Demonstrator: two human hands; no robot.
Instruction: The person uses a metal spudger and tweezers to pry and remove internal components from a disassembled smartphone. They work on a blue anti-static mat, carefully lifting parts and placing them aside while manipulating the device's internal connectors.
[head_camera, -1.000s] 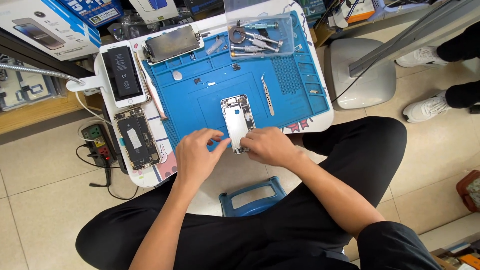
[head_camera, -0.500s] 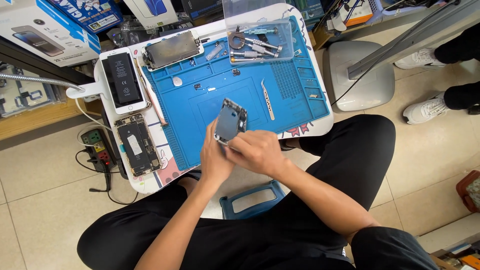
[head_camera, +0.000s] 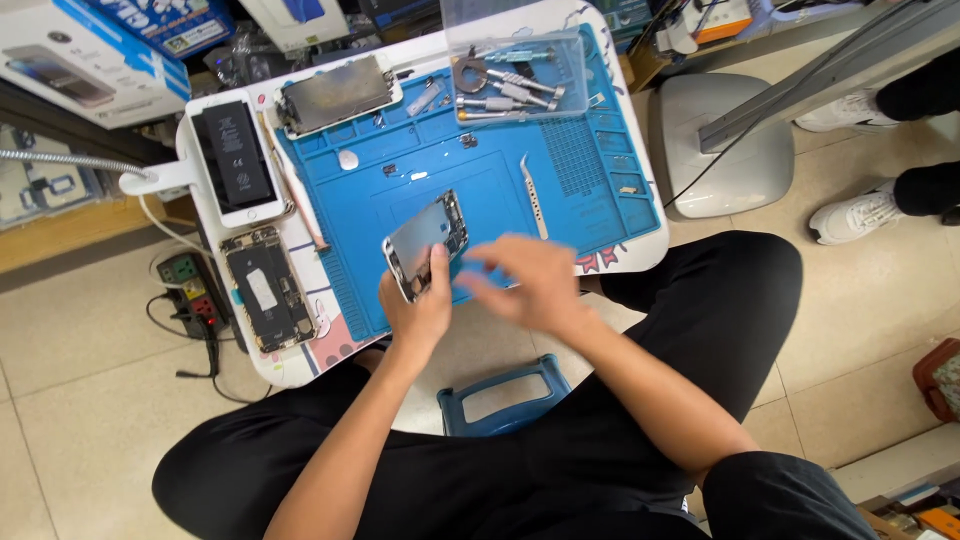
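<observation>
The left hand (head_camera: 418, 308) is gripping an opened phone chassis (head_camera: 424, 243) by its lower end, holding it tilted above the blue work mat (head_camera: 420, 165), its inner face showing grey metal and small components. The right hand (head_camera: 528, 283) is hovering just beside it, fingers spread and blurred; whether it is touching the chassis cannot be told.

Opened phone body (head_camera: 428, 240), silver frame, internals exposed, tilted, raised above blue mat, gripped at its lower end
</observation>
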